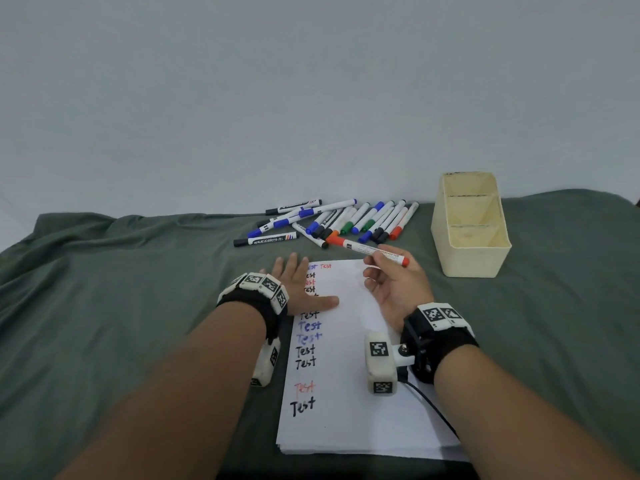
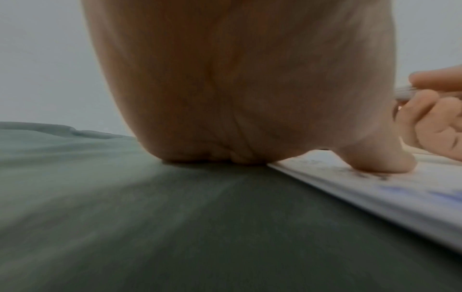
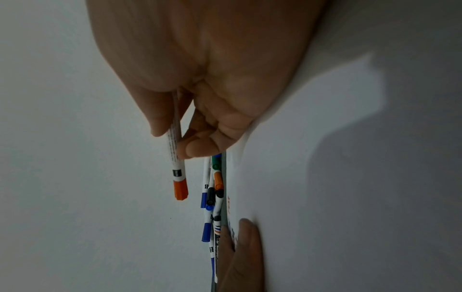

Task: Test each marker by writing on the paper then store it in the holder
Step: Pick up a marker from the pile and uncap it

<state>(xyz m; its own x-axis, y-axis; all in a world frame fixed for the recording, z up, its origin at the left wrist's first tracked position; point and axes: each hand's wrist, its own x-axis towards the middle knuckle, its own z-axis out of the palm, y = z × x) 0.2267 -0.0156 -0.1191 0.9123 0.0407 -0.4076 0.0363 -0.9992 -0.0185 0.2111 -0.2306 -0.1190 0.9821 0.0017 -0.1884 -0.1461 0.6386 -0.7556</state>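
Observation:
My right hand [image 1: 388, 271] pinches a capped orange marker [image 1: 367, 250] above the top right of the paper [image 1: 349, 375], palm turned up. In the right wrist view thumb and finger hold the orange marker [image 3: 178, 162] with its cap pointing away. My left hand [image 1: 298, 289] lies flat, fingers straight, on the paper's upper left edge, covering some written "Test" words. The left wrist view shows the left hand's thumb [image 2: 382, 158] pressing the paper [image 2: 375, 189]. A pile of markers [image 1: 346, 221] lies beyond the paper. The cream holder [image 1: 471, 226] stands at the right, its compartments empty.
A green cloth [image 1: 121, 289] covers the table, rumpled at the back left. A pale wall rises behind. A black cable [image 1: 433, 407] runs from my right wrist camera across the paper's right edge.

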